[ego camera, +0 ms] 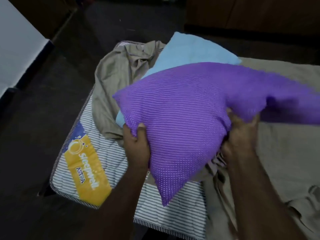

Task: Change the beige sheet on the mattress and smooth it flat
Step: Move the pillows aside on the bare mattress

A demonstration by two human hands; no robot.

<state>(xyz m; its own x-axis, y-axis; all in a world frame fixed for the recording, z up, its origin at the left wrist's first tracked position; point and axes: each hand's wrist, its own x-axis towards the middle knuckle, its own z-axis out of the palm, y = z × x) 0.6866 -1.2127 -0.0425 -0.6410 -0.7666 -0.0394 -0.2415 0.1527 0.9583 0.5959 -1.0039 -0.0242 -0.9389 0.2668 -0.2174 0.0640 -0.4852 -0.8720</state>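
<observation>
**Pillows and sheet at the mattress's left end**

The mattress (97,163) lies on the floor (43,127), its left end bare. A label (86,172) sits on that bare part, near the left edge. The sheet (285,153) covers the mattress to the right and is bunched up at the far left. One pillow (187,51) rests on the bunched sheet at the far side. A second pillow (181,118) is in front of it, above the mattress, between the left hand (136,141) on its left edge and the right hand (240,135) on its right.
</observation>
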